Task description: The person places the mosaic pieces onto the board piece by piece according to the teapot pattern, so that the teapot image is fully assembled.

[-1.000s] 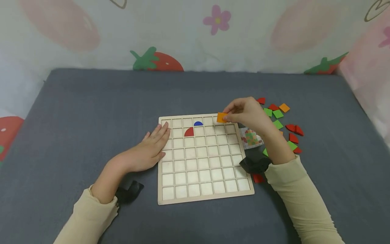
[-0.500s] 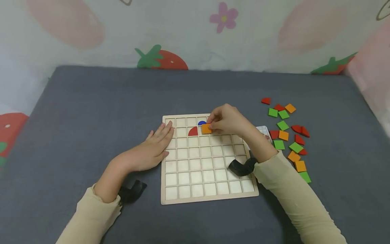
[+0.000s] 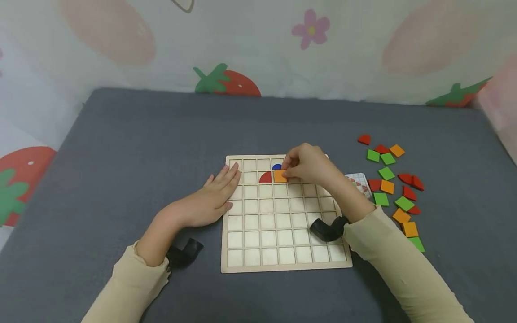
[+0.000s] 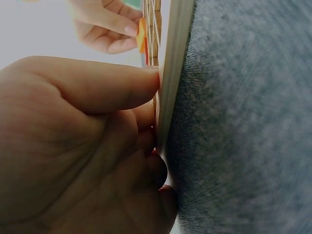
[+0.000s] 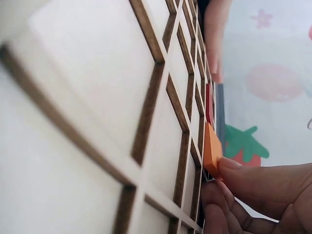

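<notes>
- Near the far edge of the gridded wooden board (image 3: 286, 269), the right hand (image 3: 308, 166) has an orange square (image 3: 280, 176) pinched between thumb and fingers, so that grip's closed on the piece.
- Square's at a cell in the second row from the back, right next to the red quarter-round (image 3: 265, 177) and just in front of the blue half-round (image 3: 277, 167).
- Left hand (image 3: 208, 202) isn't gripping anything as far as I'd call it: fingers pretty straight, laid over the board's left rim, probably steadying it.
- Step in hand looks like seating that square. From the right wrist view it seems tipped and standing proud of the grid, so I wouldn't say it's in yet.
- Next move, my guess: square it up with the cell walls, press the raised side down, then let go without nudging the red or blue bits.
- Loose red, green and orange pieces (image 3: 404, 204) lie off to the right on the grey table (image 3: 141, 148), past a printed card (image 3: 359, 183) partly hidden by the right arm.
</notes>
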Motion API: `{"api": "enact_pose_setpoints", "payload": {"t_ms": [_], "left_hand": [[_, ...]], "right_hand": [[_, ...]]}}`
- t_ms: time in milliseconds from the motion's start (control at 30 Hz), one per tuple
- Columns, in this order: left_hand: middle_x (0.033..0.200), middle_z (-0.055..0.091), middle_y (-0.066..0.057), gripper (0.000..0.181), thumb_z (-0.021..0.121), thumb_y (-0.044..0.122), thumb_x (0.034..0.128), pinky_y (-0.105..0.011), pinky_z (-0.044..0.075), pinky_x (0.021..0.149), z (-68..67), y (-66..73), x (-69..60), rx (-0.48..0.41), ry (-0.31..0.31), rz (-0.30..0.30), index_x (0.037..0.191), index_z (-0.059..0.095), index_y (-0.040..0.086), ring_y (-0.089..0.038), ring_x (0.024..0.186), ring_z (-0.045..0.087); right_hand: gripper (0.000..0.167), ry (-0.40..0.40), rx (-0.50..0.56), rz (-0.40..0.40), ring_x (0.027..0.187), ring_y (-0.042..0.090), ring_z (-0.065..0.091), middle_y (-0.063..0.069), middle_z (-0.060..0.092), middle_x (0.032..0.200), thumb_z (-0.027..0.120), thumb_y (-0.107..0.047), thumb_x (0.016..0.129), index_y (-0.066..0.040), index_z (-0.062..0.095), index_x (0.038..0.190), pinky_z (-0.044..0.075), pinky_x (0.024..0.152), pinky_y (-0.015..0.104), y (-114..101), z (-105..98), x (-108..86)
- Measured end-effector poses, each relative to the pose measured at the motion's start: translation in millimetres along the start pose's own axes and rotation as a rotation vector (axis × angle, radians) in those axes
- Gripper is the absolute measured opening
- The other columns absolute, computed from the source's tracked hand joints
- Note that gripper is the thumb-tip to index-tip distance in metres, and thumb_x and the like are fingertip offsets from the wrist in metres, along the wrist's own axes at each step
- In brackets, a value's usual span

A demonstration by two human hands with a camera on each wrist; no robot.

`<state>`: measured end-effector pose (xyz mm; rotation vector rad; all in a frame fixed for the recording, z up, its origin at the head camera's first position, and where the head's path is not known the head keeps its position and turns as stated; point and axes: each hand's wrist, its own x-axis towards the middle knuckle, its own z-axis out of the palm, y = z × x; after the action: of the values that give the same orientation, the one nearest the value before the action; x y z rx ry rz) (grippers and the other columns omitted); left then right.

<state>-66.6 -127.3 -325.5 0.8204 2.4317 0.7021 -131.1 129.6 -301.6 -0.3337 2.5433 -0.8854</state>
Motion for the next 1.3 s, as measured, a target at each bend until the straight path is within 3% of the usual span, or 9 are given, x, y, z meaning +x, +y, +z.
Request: {"api": "enact_pose_setpoints", "payload": {"t_ms": [133,400,767,1000,1300], "left_hand": [[0.156,-0.009,-0.017,0.06,0.038,0.011,0.1011,-0.056,0.001,0.11,0.8,-1.7,1.3,0.006,0.006,0.004,0.149,0.005,-0.005,-0.032,0.142,-0.012],[0.156,-0.009,-0.018,0.062,0.04,0.011,0.1001,-0.057,0.001,0.11,1.9,-8.8,-3.2,0.034,0.015,-0.01,0.148,0.006,-0.006,-0.033,0.141,-0.012],[0.156,-0.01,-0.016,0.062,0.04,0.012,0.1004,-0.057,0.001,0.11,-0.9,-7.9,-11.1,0.016,0.024,-0.016,0.149,0.005,-0.005,-0.031,0.142,-0.012],[0.156,-0.009,-0.016,0.061,0.039,0.012,0.101,-0.057,0.001,0.11,-2.4,-4.7,-8.1,0.021,0.032,0.007,0.149,0.005,-0.005,-0.032,0.142,-0.012],[0.156,-0.008,-0.018,0.061,0.039,0.012,0.1013,-0.057,0.002,0.11,-4.8,0.0,-10.4,0.019,0.026,0.009,0.149,0.006,-0.005,-0.033,0.142,-0.011]], "right_hand": [[0.008,0.024,-0.014,-0.012,0.078,0.022,0.059,0.004,0.068,0.077,0.075,-0.012,0.081,-0.006,0.07,0.083,0.045,0.08,0.038,-1,2,1.1],[0.007,0.011,0.089,-0.014,0.082,0.02,0.061,0.004,0.069,0.082,0.074,-0.008,0.082,-0.005,0.072,0.087,0.048,0.077,0.035,1,3,1.8],[0.018,0.019,0.367,-0.068,0.086,0.03,0.064,0.012,0.066,0.09,0.066,-0.004,0.087,0.006,0.066,0.101,0.052,0.078,0.037,21,-24,-19.9],[0.027,0.093,0.32,-0.056,0.084,0.025,0.064,0.011,0.065,0.091,0.069,-0.013,0.087,0.007,0.064,0.104,0.053,0.076,0.035,45,-48,-48.7],[0.033,0.124,0.267,0.012,0.083,0.019,0.064,0.004,0.067,0.09,0.067,-0.02,0.089,0.007,0.063,0.108,0.052,0.073,0.03,77,-67,-74.7]]}}
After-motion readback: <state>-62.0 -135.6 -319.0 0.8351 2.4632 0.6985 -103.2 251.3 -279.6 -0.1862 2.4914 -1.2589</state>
